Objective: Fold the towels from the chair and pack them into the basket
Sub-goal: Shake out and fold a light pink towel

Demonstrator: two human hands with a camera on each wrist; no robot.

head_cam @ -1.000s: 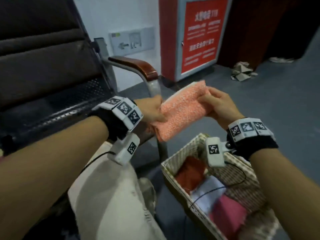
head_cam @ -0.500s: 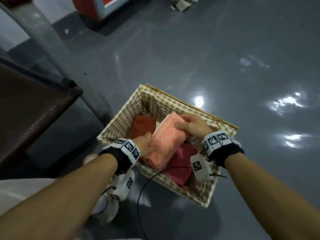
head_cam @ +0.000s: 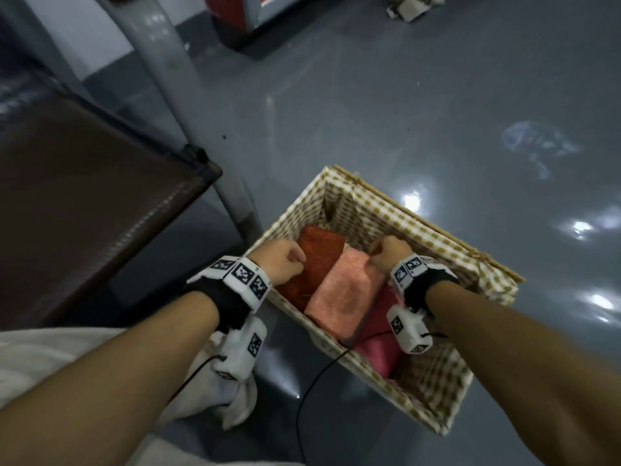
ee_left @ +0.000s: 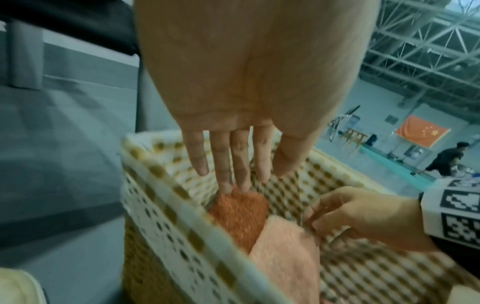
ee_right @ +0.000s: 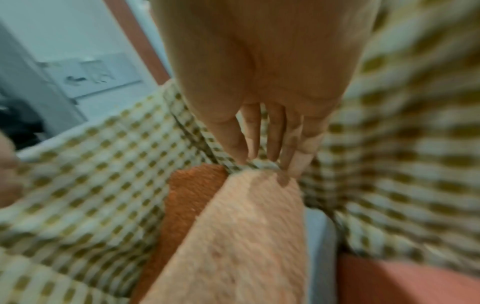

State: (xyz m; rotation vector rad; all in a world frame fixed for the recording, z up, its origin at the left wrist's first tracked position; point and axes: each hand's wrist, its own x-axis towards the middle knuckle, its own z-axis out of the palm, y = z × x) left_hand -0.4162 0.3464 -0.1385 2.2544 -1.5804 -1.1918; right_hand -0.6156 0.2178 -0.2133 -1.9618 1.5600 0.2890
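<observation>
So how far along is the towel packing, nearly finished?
Three folded towels lie side by side in the basket: rust towel, peach towel, pink towel. In hand: the left hand touches the rust one and the right hand tucks the peach one's far end. Whether more towels wait on the chair isn't visible.

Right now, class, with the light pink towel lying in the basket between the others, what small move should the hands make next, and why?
Probably lift both hands out. The light pink towel already lies in the basket between the rust towel and the dark pink towel. The left hand and right hand touch with straight fingers, gripping nothing.
</observation>
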